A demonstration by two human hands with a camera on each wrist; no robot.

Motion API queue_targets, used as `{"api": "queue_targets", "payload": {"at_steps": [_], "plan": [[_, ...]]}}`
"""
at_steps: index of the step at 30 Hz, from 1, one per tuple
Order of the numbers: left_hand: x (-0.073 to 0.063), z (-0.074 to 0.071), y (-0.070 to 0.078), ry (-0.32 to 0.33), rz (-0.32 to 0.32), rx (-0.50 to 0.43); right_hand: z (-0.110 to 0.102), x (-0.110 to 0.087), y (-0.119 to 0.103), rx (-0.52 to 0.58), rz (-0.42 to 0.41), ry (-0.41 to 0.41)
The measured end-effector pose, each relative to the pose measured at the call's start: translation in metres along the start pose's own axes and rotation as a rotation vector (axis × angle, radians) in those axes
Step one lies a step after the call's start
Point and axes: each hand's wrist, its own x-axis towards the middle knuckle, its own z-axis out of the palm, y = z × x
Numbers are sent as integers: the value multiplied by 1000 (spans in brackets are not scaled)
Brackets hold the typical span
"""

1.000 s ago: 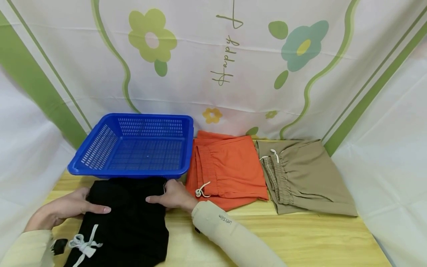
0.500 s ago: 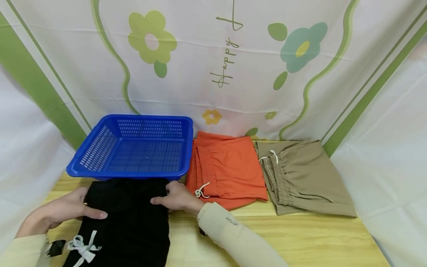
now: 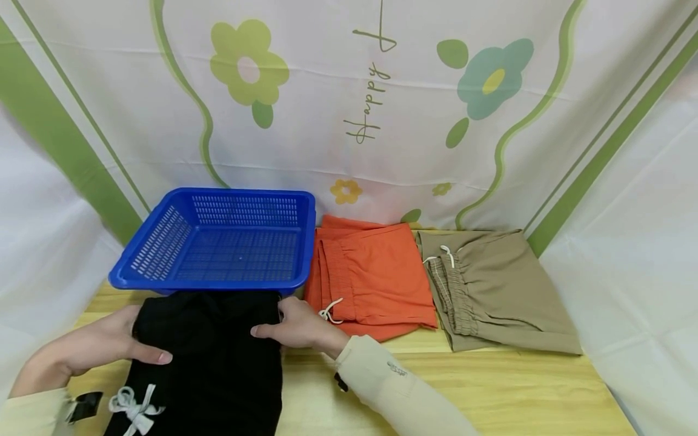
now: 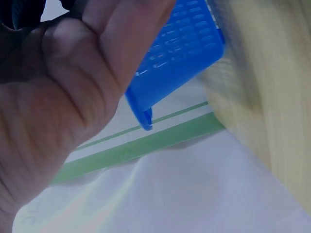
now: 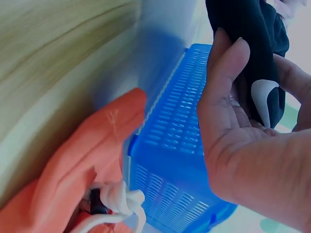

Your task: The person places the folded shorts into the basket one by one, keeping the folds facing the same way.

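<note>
Folded black drawstring pants (image 3: pixel 218 363) with a white tied bow (image 3: pixel 136 409) lie in front of me in the head view, their far edge at the front rim of the blue basket (image 3: pixel 218 283). My left hand (image 3: pixel 100 345) grips their left side, thumb on top. On the opposite side, my right hand (image 3: pixel 302 327) pinches the far right corner. The right wrist view shows the thumb and fingers around the thick black fold (image 5: pixel 243 24), with a small white strip at its edge. Only the palm of the left hand (image 4: pixel 63 92) shows in the left wrist view; its fingertips are hidden.
Behind the pants stands the blue plastic basket with nothing inside. Folded orange drawstring pants (image 3: pixel 387 272) lie right of it, and folded khaki drawstring pants (image 3: pixel 507 284) further right. A floral curtain (image 3: pixel 327 91) hangs behind the wooden table (image 3: pixel 436 387).
Both hands have drifted slightly apart, the left one leftward and the right one rightward. The black pants are spread a little wider between them. The basket and other pants keep their places.
</note>
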Motion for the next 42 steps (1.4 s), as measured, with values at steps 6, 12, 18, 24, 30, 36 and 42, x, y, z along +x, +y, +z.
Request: {"api": "queue_targets", "payload": {"at_steps": [6,12,18,24,30,36,42], "plan": [[-3,-3,7,-24,-102,85,-10,-5,1,49,-20,-23],[-6,-2,12,-17,-92,128,-18,-11,-1,78,-63,-40],[-7,4,19,-2,2,62,-25,-18,-3,106,-82,-53],[-9,8,28,0,20,74,-29,-23,-3,118,-106,-64],[-11,11,38,3,27,127,-35,-27,-2,130,-161,-84],[-13,14,46,-16,2,203,-42,-29,1,156,-208,-119],[-15,18,53,0,23,246,-47,-34,1,133,-213,-110]]}}
